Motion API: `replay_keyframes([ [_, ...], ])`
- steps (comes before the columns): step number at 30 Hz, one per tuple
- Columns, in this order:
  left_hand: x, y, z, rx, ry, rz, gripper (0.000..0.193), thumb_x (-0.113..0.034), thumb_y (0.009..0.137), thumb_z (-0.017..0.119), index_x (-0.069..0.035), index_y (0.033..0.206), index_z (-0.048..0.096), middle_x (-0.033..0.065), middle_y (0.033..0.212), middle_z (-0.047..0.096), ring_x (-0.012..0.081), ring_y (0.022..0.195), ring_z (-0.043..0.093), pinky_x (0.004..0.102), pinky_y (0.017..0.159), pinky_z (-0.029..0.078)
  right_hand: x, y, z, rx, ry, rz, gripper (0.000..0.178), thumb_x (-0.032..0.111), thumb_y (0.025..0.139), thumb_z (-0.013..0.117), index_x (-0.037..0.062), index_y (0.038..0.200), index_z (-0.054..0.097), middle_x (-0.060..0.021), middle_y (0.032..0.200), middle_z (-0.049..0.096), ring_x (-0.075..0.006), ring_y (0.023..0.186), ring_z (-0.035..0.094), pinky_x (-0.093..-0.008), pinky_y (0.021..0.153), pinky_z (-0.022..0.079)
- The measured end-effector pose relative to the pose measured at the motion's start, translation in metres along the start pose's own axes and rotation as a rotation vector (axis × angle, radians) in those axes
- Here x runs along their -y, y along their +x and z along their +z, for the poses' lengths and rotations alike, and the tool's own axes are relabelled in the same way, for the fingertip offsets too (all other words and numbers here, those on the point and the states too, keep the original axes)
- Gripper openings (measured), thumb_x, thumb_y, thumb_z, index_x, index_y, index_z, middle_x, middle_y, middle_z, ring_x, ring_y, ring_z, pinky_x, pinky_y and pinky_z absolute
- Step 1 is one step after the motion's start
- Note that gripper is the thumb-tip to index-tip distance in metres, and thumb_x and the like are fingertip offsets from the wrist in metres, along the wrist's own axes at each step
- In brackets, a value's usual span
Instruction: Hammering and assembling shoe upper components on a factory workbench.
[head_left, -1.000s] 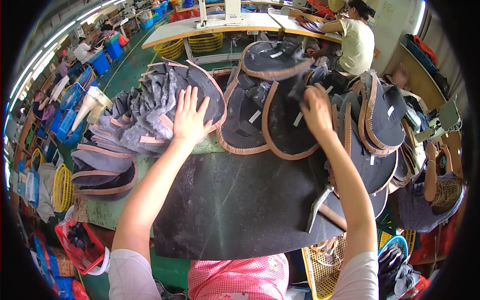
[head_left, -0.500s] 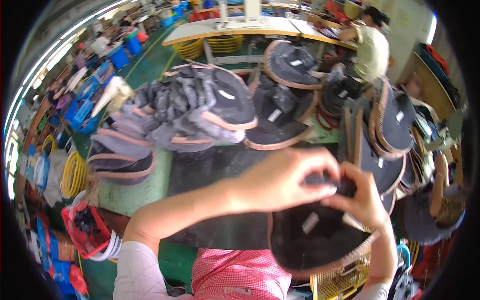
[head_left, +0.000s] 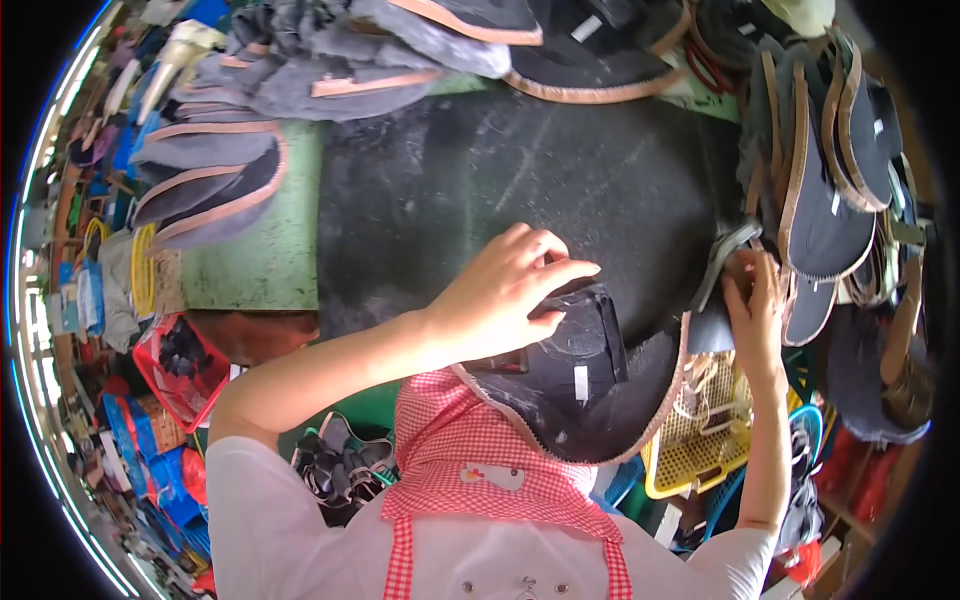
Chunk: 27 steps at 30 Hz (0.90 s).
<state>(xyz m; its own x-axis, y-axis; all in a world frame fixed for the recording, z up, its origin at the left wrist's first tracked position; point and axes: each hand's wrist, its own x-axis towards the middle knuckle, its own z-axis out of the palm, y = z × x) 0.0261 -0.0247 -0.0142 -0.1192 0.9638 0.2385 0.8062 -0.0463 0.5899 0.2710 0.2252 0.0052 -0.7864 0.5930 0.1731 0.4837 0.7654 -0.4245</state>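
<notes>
A black shoe piece (head_left: 640, 390) with a tan stitched rim and a small white label lies over the near edge of the black work mat (head_left: 450, 200), in front of my body. My left hand (head_left: 510, 295) grips its raised black middle part between thumb and fingers. My right hand (head_left: 755, 305) is at the mat's right edge, fingers curled beside a grey, curved, tool-like thing (head_left: 725, 262). What those fingers hold is partly hidden. Close by on the right hangs a stack of similar black pieces (head_left: 830, 225) with tan rims.
Grey fleecy pieces (head_left: 350, 75) are heaped at the far left of the green table (head_left: 250, 255), with more pieces (head_left: 210, 185) below. A red basket (head_left: 175, 375) stands low on the left, a yellow basket (head_left: 700, 455) below my right hand. Another person's arm (head_left: 905, 315) shows far right.
My view has tilted down. My hands were together over the black piece; now the right has moved away to the mat's right edge, while the left stays on the piece, which lies further left.
</notes>
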Motion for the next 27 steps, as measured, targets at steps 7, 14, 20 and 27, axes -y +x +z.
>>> replay_keyframes([
  [7, -0.005, 0.000, 0.003, 0.035, -0.010, 0.069, 0.055, -0.005, 0.068, 0.077, -0.019, 0.121, 0.071, 0.0050, 0.114, 0.058, 0.0250, 0.108, 0.054, 0.0385, 0.090, 0.051, 0.083, -0.034, -0.036, 0.406, 0.657, 0.042, 0.019, 0.013, 0.099, 0.062, -0.0009, 0.110, 0.057, 0.0021, 0.073, 0.053, -0.0098, 0.056, 0.049, -0.0289, 0.050, 0.039],
  [14, -0.008, 0.020, 0.004, 0.030, -0.188, 0.024, 0.041, 0.002, 0.081, 0.068, -0.014, 0.119, 0.070, 0.0032, 0.093, 0.064, 0.0227, 0.086, 0.062, 0.0388, 0.082, 0.052, 0.106, -0.054, -0.005, 0.638, 0.498, 0.168, 0.017, 0.002, 0.093, 0.067, -0.0005, 0.103, 0.053, -0.0144, 0.074, 0.060, -0.0337, 0.061, 0.066, -0.0371, 0.055, 0.049],
  [20, -0.012, 0.059, 0.001, 0.342, -0.208, -0.093, 0.018, -0.012, 0.086, 0.073, -0.007, 0.103, 0.073, 0.0066, 0.071, 0.064, 0.0233, 0.067, 0.064, 0.0348, 0.067, 0.052, 0.106, -0.054, -0.003, 0.643, 0.384, 0.059, 0.019, 0.001, 0.092, 0.067, -0.0003, 0.105, 0.053, -0.0173, 0.076, 0.063, -0.0395, 0.069, 0.071, -0.0385, 0.053, 0.049],
  [27, -0.001, 0.081, -0.012, 0.559, -0.242, -0.198, 0.013, -0.013, 0.080, 0.078, -0.007, 0.091, 0.076, 0.0069, 0.076, 0.071, 0.0235, 0.071, 0.067, 0.0356, 0.071, 0.054, 0.105, -0.048, -0.003, 0.625, 0.496, 0.136, 0.019, 0.002, 0.092, 0.068, 0.0002, 0.103, 0.053, -0.0169, 0.075, 0.063, -0.0380, 0.067, 0.071, -0.0385, 0.053, 0.049],
])
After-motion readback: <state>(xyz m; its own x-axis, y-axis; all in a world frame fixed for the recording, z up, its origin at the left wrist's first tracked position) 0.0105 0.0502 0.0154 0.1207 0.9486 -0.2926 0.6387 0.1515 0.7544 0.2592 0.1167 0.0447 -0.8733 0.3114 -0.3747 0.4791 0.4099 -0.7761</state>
